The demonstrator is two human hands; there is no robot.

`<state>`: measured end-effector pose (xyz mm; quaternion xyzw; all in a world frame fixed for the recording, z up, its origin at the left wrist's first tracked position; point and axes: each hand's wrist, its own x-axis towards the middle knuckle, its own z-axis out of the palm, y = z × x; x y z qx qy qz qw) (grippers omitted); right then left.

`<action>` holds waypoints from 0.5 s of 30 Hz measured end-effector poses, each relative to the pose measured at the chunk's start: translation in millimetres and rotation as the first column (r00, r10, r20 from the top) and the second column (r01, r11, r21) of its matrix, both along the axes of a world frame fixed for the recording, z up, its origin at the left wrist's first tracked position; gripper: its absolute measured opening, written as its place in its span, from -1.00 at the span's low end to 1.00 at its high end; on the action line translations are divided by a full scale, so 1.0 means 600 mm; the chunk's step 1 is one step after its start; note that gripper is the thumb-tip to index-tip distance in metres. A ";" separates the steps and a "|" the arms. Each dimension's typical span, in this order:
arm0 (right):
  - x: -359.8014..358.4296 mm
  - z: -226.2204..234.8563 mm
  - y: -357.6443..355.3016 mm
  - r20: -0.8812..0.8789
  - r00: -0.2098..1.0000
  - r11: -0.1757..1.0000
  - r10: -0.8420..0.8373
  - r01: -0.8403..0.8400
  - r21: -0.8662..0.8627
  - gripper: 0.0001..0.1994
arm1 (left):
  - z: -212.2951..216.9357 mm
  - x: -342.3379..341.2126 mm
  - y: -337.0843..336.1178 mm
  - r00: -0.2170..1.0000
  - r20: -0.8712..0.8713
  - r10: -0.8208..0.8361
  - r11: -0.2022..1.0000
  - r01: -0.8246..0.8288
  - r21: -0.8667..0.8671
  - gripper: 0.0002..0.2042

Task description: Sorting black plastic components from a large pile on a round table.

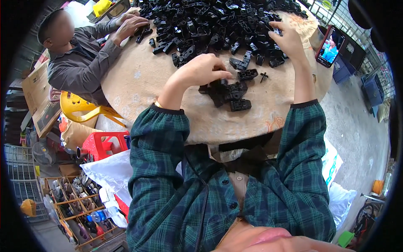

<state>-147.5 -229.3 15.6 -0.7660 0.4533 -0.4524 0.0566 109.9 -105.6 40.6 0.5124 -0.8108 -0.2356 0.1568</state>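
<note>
Beyond my left hand (200,70), I find black parts (210,35) of glossy plastic; beneath it, a matt cloth cover (145,88).

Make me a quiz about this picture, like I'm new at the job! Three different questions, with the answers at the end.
1. True or false: the camera wearer's left hand is over some black parts.
2. Which is nearest the wearer's right hand?
A) the fan
B) the lit screen
C) the red stool
3. Fill in: the chair by the co-worker is ____.

Key: 1. True. 2. B. 3. Yellow.
</note>
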 end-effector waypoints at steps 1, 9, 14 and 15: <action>-0.002 -0.004 -0.004 -0.101 0.995 0.999 -0.027 0.031 0.036 -0.68 | 0.004 -0.006 -0.001 0.997 0.075 0.014 0.998 -0.019 0.057 -0.63; 0.028 0.008 0.016 -0.317 0.947 0.988 -0.049 0.093 0.124 -0.66 | -0.054 -0.037 -0.027 0.998 -0.053 -0.025 0.870 -0.004 -0.493 -0.76; 0.043 0.016 0.027 0.129 0.992 0.991 -0.011 -0.007 0.137 -0.70 | -0.052 -0.035 -0.028 0.980 -0.176 0.089 0.942 -0.140 -0.306 -0.79; 0.045 0.018 0.029 0.129 0.992 0.991 -0.013 -0.005 0.137 -0.70 | -0.051 -0.033 -0.027 0.963 -0.229 0.142 0.936 -0.206 -0.285 -0.80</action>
